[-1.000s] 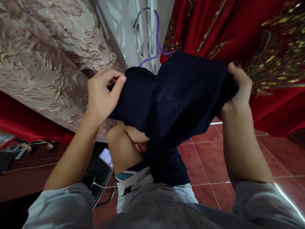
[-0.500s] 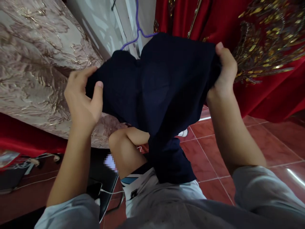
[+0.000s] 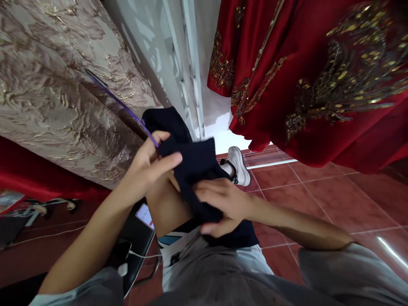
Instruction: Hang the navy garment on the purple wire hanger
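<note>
Hands of a seated person gathered a dark navy garment (image 3: 194, 170) over the raised knee (image 3: 164, 204). The left hand (image 3: 149, 163) gripped the upper edge of the cloth, thumb lying across the top and fingers (image 3: 168, 160) pressed together around the fold; a thin purple hanger (image 3: 124, 108) ran up and to the left from this grip, touching the hand. The right hand (image 3: 223, 204) lay lower on the garment, fingers (image 3: 207, 196) curled and closed on a bunch of the fabric, whose tail hung down against the light shorts (image 3: 178, 250).

To the left hung a beige brocade fabric (image 3: 57, 85) with a raised metallic pattern, just beside the hanger. To the upper right hung a red garment with gold embroidery (image 3: 312, 76), well apart from both hands. A white sneaker (image 3: 239, 163) rested on the red tiled floor (image 3: 302, 199) beyond the knee. A phone with a lit screen (image 3: 145, 216) lay on a black seat (image 3: 134, 242) near the left forearm, a white cable beside it.
</note>
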Action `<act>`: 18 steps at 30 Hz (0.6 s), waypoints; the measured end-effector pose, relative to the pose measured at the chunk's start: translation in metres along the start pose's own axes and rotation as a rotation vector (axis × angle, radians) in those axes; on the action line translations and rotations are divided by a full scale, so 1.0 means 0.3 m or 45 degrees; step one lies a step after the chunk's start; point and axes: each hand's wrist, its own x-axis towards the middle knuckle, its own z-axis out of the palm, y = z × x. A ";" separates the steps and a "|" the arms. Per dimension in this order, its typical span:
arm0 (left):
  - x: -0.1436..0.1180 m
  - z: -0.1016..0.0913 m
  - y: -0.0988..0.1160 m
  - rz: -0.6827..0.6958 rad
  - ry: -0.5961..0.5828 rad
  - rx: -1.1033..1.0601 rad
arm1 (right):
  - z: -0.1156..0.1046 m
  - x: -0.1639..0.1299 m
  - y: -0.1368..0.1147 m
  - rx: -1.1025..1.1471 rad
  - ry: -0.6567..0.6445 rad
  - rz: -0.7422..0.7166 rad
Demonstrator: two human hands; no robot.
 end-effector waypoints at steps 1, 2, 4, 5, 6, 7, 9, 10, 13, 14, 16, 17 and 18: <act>-0.040 -0.011 0.004 -0.058 -0.028 0.091 | 0.009 0.004 0.006 0.047 -0.122 -0.183; -0.083 -0.030 0.007 -0.107 -0.073 0.197 | 0.007 0.011 0.016 0.073 -0.207 -0.304; -0.167 -0.084 0.014 -0.147 -0.216 0.414 | -0.024 0.030 0.045 0.049 -0.151 -0.283; -0.204 -0.117 0.017 -0.133 -0.291 0.525 | -0.047 0.040 0.063 -0.005 -0.039 -0.186; -0.235 -0.151 0.019 -0.094 -0.347 0.635 | -0.072 0.047 0.083 -0.083 0.086 -0.072; -0.259 -0.184 0.020 -0.031 -0.378 0.726 | -0.096 0.053 0.105 -0.163 0.198 0.044; -0.279 -0.239 0.018 0.071 -0.323 0.856 | -0.133 0.056 0.148 -0.188 0.252 0.242; -0.274 -0.261 0.014 0.093 -0.236 0.894 | -0.147 0.055 0.168 -0.102 0.170 0.322; -0.211 -0.296 -0.011 0.088 0.039 0.881 | -0.178 0.049 0.219 0.318 -0.102 0.548; -0.178 -0.298 -0.024 0.098 0.113 0.833 | -0.192 0.054 0.233 0.411 -0.067 0.611; -0.106 -0.291 -0.050 0.207 0.292 0.698 | -0.235 0.086 0.257 0.487 0.214 0.675; -0.071 -0.281 -0.061 0.288 0.394 0.655 | -0.265 0.115 0.267 0.490 0.384 0.670; -0.039 -0.269 -0.072 0.402 0.509 0.647 | -0.301 0.154 0.276 0.482 0.535 0.651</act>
